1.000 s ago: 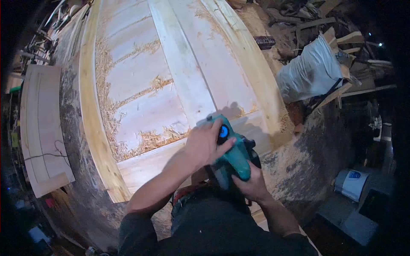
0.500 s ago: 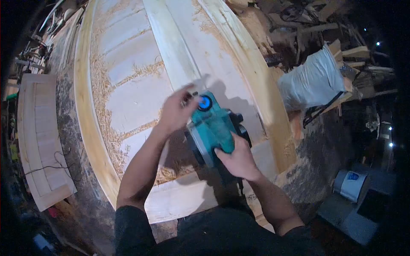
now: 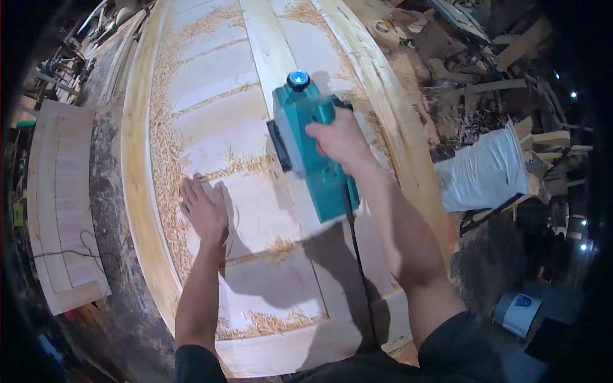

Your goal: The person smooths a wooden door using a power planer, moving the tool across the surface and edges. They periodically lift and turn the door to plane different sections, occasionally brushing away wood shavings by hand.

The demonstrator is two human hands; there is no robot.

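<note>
My right hand (image 3: 341, 142) is wrapped round the rear handle of a teal electric planer (image 3: 302, 131) with a blue-topped front knob. The planer rests over the middle rail of a large wooden door panel (image 3: 265, 48), and its black cord (image 3: 359, 258) trails back toward my body. To the left, my left hand (image 3: 205, 209) hovers over or lies on the panel with its fingers spread; contact is hard to tell. Nothing is in it. Curly wood shavings (image 3: 167, 143) lie along the panel's grooves and left edge.
A smaller panelled board (image 3: 67, 210) lies at the left with a thin wire across it. On the right are a stuffed white sack (image 3: 488, 169), wood offcuts (image 3: 491, 86) in a heap, and a grey and white box (image 3: 516, 313) lower down.
The planer has moved forward along the middle rail in my right hand. My left hand has left the front knob area and come down to the panel at the left.
</note>
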